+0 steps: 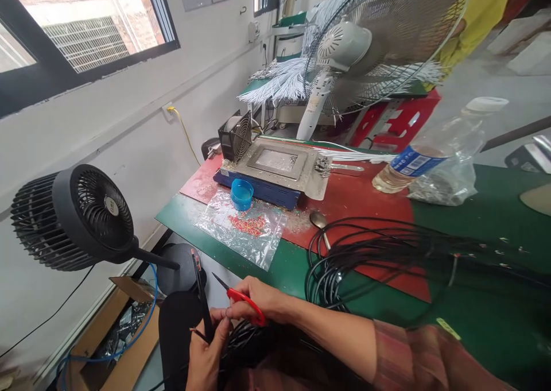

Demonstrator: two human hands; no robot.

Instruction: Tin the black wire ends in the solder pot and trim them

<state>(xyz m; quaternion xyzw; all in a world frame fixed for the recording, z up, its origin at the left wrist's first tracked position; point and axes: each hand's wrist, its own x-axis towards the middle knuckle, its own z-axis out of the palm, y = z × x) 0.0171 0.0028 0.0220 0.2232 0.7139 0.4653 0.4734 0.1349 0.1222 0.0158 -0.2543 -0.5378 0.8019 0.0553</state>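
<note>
The green tabletop carries a coil of black cables, the condition of their ends not determinable. Off its near edge, the right hand has its fingers curled around red-handled scissors, while the left hand closes its fingers around slim black cable pieces, whose upper tips appear already bared to reddish cores; how much remains cannot be established.

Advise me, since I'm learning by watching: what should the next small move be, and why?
Probably bring the red scissors in against the black cables: the left hand grips the cables, and the right hand holds the scissors close beside them, the blade tip apparently not touching them.
</note>
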